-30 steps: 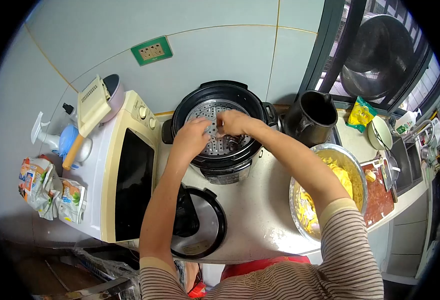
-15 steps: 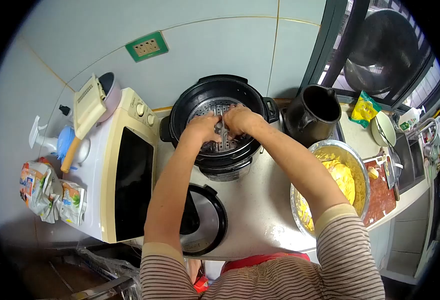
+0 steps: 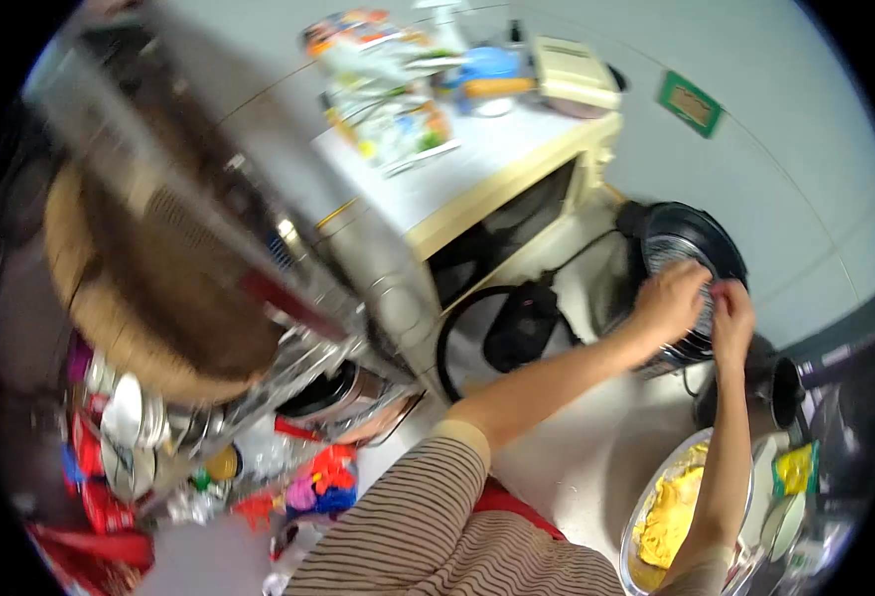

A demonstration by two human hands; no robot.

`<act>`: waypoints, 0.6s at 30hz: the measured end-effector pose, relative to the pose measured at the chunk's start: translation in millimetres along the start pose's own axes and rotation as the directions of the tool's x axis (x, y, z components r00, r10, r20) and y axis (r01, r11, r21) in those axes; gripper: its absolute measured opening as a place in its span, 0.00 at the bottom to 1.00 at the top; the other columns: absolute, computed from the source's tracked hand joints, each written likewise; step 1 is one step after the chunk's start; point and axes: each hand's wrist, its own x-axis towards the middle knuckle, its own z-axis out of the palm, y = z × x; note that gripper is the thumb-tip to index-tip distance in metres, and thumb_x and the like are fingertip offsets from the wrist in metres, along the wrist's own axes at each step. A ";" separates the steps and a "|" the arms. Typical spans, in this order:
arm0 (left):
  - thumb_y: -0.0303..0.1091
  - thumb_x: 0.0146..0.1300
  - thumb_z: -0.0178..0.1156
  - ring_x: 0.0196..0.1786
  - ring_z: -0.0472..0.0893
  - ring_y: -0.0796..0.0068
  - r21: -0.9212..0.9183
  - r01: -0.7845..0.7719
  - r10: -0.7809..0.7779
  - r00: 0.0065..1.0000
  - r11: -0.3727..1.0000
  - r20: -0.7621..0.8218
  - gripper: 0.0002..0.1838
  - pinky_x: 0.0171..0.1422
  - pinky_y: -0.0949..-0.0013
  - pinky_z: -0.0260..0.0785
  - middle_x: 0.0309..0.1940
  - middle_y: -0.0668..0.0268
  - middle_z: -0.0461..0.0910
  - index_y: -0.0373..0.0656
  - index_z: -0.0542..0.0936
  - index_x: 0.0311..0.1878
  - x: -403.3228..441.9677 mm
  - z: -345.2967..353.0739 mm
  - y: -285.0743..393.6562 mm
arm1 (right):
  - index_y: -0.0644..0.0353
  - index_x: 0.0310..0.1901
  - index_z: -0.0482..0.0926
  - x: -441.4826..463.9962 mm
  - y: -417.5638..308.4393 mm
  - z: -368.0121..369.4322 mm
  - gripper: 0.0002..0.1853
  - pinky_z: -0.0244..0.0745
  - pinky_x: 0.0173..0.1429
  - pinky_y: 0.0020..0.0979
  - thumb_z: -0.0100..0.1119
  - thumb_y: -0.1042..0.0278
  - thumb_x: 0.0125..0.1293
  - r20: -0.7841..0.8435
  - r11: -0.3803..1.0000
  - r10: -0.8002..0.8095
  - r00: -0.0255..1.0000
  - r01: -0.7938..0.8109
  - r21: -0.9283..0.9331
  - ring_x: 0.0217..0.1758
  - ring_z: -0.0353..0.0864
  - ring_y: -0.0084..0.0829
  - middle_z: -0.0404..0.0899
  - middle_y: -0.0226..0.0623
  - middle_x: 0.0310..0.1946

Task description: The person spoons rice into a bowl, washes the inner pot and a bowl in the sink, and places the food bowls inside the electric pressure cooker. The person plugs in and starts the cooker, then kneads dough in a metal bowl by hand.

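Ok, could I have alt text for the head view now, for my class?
A person's left hand and right hand are close together over an open black cooker. A metal bowl of yellow food sits beneath the right forearm; a cream microwave stands left of the cooker.

No text is legible; the bags' print is blurred.
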 end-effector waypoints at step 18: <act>0.24 0.58 0.57 0.46 0.77 0.72 -0.012 0.533 -0.533 0.846 0.846 -0.008 0.14 0.46 0.71 0.72 0.43 0.63 0.79 0.40 0.77 0.49 -317.2 -58.9 81.1 | 0.62 0.31 0.79 -282.3 -126.9 -77.5 0.08 0.77 0.36 0.37 0.55 0.75 0.47 0.563 0.960 -0.279 0.778 0.226 0.163 0.35 0.80 0.40 0.80 0.40 0.38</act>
